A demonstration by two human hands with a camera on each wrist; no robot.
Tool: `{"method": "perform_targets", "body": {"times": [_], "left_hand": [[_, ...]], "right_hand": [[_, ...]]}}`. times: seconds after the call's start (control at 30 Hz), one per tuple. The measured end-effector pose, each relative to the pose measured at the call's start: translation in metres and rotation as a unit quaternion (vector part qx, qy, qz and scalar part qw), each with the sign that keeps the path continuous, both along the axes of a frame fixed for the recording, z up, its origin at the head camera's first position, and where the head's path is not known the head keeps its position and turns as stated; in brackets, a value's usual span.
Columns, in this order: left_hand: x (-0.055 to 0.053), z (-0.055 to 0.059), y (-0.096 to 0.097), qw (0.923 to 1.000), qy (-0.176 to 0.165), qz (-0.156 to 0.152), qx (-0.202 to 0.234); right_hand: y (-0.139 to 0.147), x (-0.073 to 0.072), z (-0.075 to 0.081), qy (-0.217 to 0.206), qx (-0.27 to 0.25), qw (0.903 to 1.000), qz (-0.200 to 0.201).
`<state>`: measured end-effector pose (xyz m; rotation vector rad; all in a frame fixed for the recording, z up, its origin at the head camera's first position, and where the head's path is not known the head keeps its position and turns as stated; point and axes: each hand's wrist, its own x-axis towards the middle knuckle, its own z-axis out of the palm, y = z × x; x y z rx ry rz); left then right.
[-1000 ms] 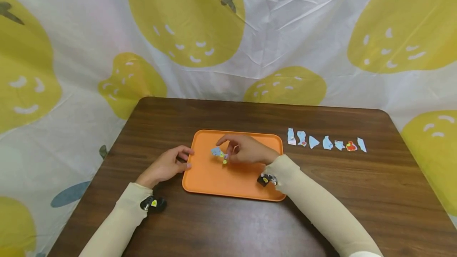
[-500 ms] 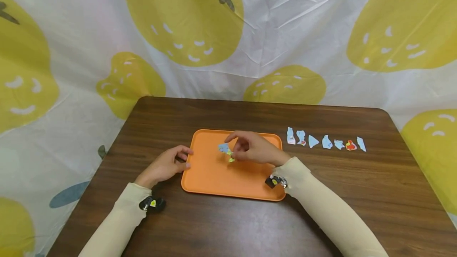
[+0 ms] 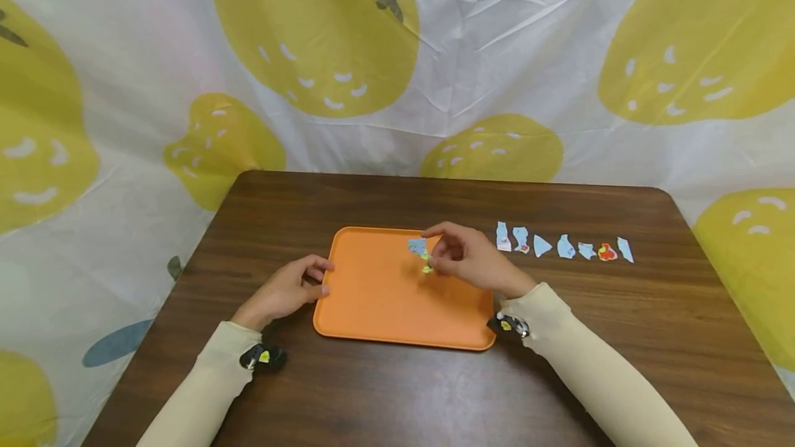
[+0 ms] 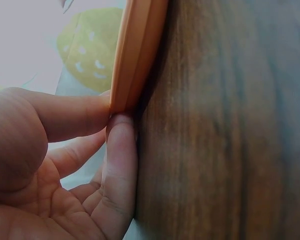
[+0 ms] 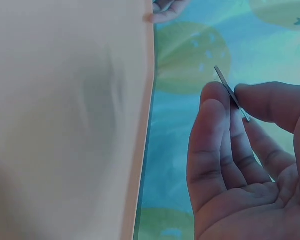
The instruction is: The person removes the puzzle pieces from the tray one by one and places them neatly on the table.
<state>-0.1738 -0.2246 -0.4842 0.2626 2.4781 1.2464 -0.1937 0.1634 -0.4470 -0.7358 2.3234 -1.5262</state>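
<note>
My right hand (image 3: pixel 475 259) pinches a thin, irregular light-blue and yellow puzzle piece (image 3: pixel 417 247) between thumb and fingertips, held above the right part of an orange tray (image 3: pixel 385 302). Edge-on in the right wrist view, the puzzle piece (image 5: pixel 225 82) shows as a narrow strip between thumb and fingers of the right hand (image 5: pixel 255 165). At the tray's left side, my left hand (image 3: pixel 286 288) grips the rim. The left wrist view shows the thumb and a finger of that hand (image 4: pixel 65 165) meeting at the tray's edge (image 4: pixel 140 45).
Right of the tray, several flat irregular pieces lie in a row on the brown wooden table (image 3: pixel 590 323), among them a triangular light-blue piece (image 3: pixel 542 246) and a red one (image 3: pixel 606 252). A white cloth with yellow fruit prints (image 3: pixel 317 26) hangs behind the table.
My right hand has moved right across the tray, carrying the puzzle piece with it. The left hand stays at the tray's left rim.
</note>
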Motion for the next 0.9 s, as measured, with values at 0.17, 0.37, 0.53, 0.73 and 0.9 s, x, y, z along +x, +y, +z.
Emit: {"method": "perform_targets", "body": {"times": [0.17,0.37,0.53,0.73,0.9], "left_hand": [[0.001,0.002,-0.001,1.0,0.003,0.0,-0.003],[0.002,0.004,-0.003,1.0,0.002,0.003,-0.003],[0.002,0.001,-0.005,1.0,0.003,0.002,0.003],[0.001,0.0,-0.006,1.0,0.004,0.003,0.003],[0.001,-0.001,-0.005,1.0,0.004,0.004,0.004]], "right_hand": [[0.016,0.004,-0.001,-0.006,-0.009,0.9996,-0.026],[0.034,0.004,-0.002,-0.024,-0.017,0.9979,-0.058],[0.049,0.005,0.0,-0.027,-0.027,0.996,-0.081],[0.067,0.005,-0.003,-0.025,-0.032,0.9929,-0.112],[0.085,0.005,-0.006,-0.016,-0.038,0.9903,-0.133]]}}
